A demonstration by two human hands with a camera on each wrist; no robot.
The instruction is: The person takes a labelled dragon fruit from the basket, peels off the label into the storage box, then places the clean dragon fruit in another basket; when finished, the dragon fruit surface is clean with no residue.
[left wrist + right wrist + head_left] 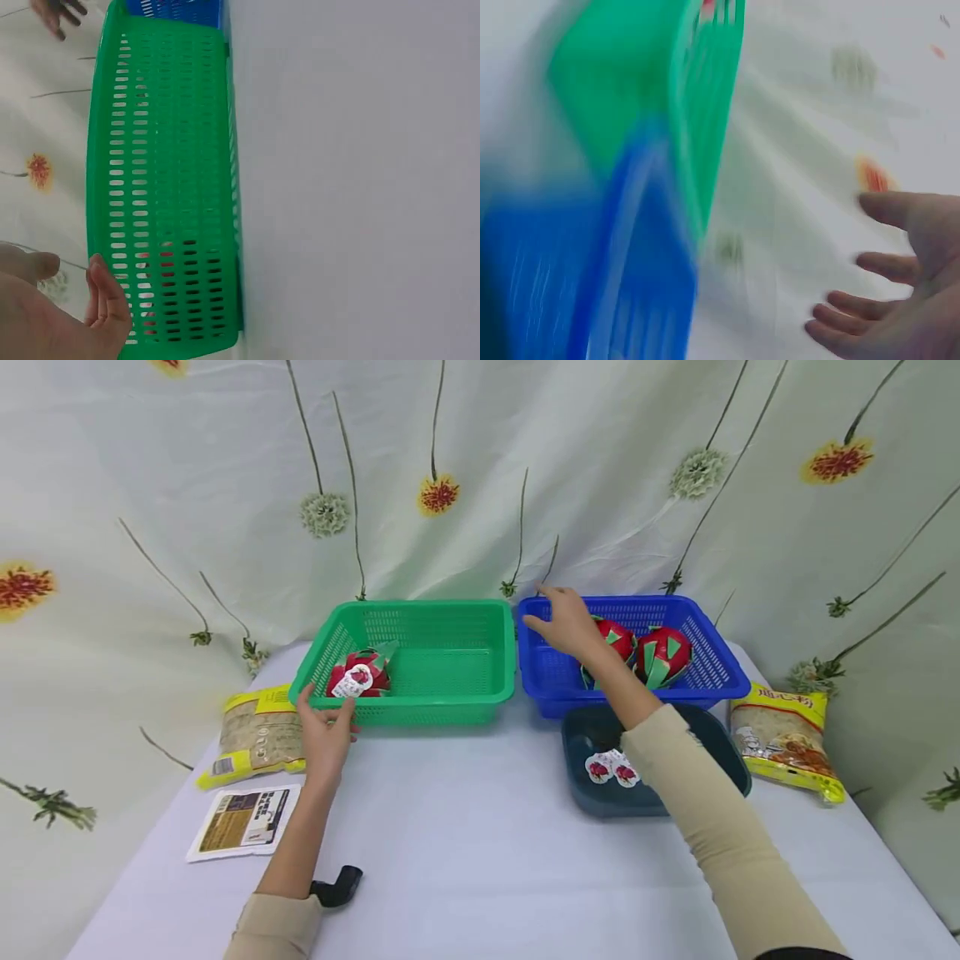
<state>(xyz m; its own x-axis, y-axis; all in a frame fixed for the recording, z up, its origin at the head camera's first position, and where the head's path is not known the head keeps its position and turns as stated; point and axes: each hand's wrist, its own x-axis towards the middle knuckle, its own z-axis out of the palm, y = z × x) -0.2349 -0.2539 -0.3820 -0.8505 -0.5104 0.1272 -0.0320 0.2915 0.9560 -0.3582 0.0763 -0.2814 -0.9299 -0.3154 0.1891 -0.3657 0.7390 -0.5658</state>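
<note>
My left hand [327, 742] is at the near left corner of the green basket [408, 714], fingers beside its rim. In the left wrist view those fingers [110, 304] overlap the slotted wall, with the thumb held apart. Inside lies a red dragon fruit [377, 680] in clear wrap, with white round stickers [352, 681] over it. Above the left part of the blue basket [716, 652], my right hand [566, 620] holds nothing, its fingers spread in the right wrist view. Two red dragon fruits [663, 653] with green scales sit in the blue basket, one partly behind the right forearm.
In front of the blue basket stands a dark teal bin [600, 806] holding dragon-fruit stickers [612, 768]. Yellow bags flank the baskets, one left [262, 735] and one right [783, 739]. A flat white packet [243, 821] and a black curved object [339, 887] lie near the left forearm.
</note>
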